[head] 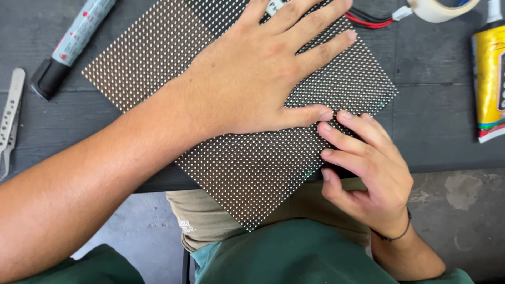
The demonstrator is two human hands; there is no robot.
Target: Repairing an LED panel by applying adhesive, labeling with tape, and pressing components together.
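A square dark panel covered in rows of small white dots lies turned like a diamond on the dark table, one corner hanging over the near edge. My left hand lies flat on the panel's middle with fingers spread, pressing it down. My right hand is at the panel's right edge, fingers curled, fingertips touching the surface next to my left thumb. Whether something tiny is pinched in the right fingers cannot be made out.
A grey and black marker-like tube and metal tweezers lie at the left. A tape roll, red and black wires and a yellow glue tube sit at the right. Below the table edge are my green-clad lap and a concrete floor.
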